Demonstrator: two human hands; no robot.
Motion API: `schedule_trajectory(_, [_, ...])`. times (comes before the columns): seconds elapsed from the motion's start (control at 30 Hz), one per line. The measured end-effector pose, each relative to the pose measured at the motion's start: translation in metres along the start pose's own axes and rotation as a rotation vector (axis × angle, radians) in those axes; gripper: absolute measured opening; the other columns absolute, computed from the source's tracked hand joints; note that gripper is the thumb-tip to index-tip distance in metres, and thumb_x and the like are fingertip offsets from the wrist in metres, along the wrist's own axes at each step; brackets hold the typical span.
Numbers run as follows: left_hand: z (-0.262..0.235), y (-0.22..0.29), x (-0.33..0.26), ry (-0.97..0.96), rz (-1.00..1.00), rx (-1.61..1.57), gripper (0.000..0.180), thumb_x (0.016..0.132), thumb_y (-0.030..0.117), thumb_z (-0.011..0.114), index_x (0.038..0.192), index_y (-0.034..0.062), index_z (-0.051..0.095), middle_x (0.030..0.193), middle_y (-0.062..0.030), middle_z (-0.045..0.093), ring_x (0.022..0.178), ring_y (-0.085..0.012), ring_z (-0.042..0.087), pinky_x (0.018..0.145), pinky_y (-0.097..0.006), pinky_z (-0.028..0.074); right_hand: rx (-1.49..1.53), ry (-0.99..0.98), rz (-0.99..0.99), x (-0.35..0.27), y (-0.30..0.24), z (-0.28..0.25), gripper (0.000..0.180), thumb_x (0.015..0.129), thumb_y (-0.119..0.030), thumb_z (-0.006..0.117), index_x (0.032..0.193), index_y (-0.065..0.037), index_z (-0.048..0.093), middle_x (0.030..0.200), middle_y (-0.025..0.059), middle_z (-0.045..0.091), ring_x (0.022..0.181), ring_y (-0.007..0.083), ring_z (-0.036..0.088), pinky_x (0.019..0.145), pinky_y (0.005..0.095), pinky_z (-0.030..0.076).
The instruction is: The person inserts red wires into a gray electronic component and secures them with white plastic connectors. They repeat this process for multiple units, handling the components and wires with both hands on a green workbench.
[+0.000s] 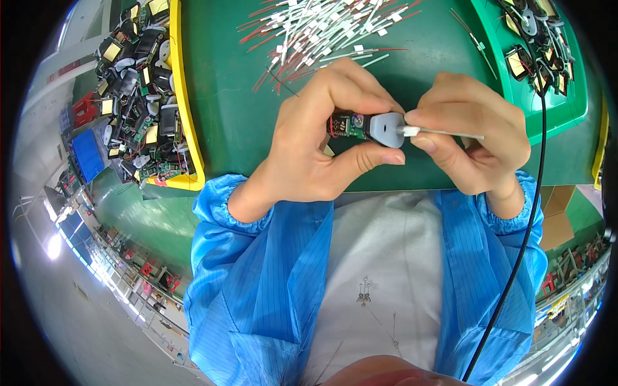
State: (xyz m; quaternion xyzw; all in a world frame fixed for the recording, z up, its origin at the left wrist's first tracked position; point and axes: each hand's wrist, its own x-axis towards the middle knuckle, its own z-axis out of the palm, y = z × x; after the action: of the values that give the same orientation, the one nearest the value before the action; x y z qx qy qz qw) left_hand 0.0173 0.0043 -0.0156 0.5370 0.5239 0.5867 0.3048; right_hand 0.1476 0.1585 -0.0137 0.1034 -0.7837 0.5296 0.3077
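"Where was the gadget (376, 127)?"

"Frame's centre, clasped in the left hand (322, 132); the right hand (476, 128) pinched a wire (450, 133)."

"Fragile?"

"Light, I'd guessed; bare circuits (353, 126) seemed delicate, the grey shell (388, 132) safest to hold."

Left hand (306, 147) holds small black module (334, 126) with green circuit board (356, 126), grey rounded end cap (387, 130). Right hand (486, 125) pinches thin lead with white connector (410, 131) at cap. Red-and-white wire pile (328, 37) beyond.
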Motion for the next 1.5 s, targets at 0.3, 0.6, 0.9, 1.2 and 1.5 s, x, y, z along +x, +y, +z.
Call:
schedule_trajectory(0.3, [0.006, 0.002, -0.002, 0.095, -0.046, -0.047, 0.043, 0.071, 0.007, 0.075, 0.102, -0.0002, 0.045, 0.091, -0.0171, 0.056, 0.078, -0.0186, 0.055, 0.068, -0.028, 0.044, -0.116, 0.146, -0.053, -0.005, -0.001, 0.015, 0.018, 0.069, 0.003, 0.069, 0.085, 0.008, 0.061, 0.073, 0.0156, 0.059, 0.055, 0.0211, 0.055, 0.045, 0.0276, 0.041])
schedule_trajectory(0.6, [-0.006, 0.005, 0.001, -0.059, 0.026, 0.011, 0.046, 0.070, 0.011, 0.077, 0.101, 0.0001, 0.045, 0.089, -0.0155, 0.054, 0.076, -0.0177, 0.054, 0.066, -0.026, 0.043, 0.160, 0.069, 0.138, -0.005, -0.003, 0.011, 0.014, 0.073, -0.001, 0.070, 0.084, 0.004, 0.064, 0.071, 0.0131, 0.061, 0.051, 0.0142, 0.051, 0.041, 0.0228, 0.037])
schedule_trajectory(0.9, [0.012, 0.004, -0.005, 0.142, -0.134, -0.104, 0.042, 0.074, 0.009, 0.074, 0.101, 0.0001, 0.043, 0.091, -0.0152, 0.053, 0.081, -0.0172, 0.053, 0.070, -0.027, 0.043, -0.066, 0.142, -0.014, -0.001, 0.001, 0.016, 0.016, 0.070, 0.006, 0.069, 0.084, 0.009, 0.061, 0.071, 0.0145, 0.060, 0.056, 0.0214, 0.056, 0.044, 0.0265, 0.042])
schedule_trajectory(1.2, [0.004, 0.002, -0.004, 0.036, -0.029, 0.081, 0.043, 0.072, 0.007, 0.074, 0.102, -0.0005, 0.044, 0.091, -0.0147, 0.054, 0.079, -0.0170, 0.054, 0.069, -0.027, 0.044, 0.046, 0.056, 0.163, -0.001, -0.003, 0.009, 0.012, 0.073, 0.002, 0.068, 0.083, 0.006, 0.063, 0.071, 0.0126, 0.060, 0.055, 0.0147, 0.055, 0.045, 0.0230, 0.040])
schedule_trajectory(1.5, [0.016, 0.002, 0.000, 0.199, -0.154, -0.098, 0.036, 0.075, 0.006, 0.072, 0.099, -0.0002, 0.045, 0.093, -0.0131, 0.054, 0.085, -0.0176, 0.053, 0.074, -0.028, 0.044, -0.029, -0.033, 0.361, 0.003, -0.008, -0.004, 0.014, 0.076, 0.001, 0.066, 0.087, 0.007, 0.060, 0.078, 0.0120, 0.060, 0.063, 0.0171, 0.053, 0.056, 0.0256, 0.041])
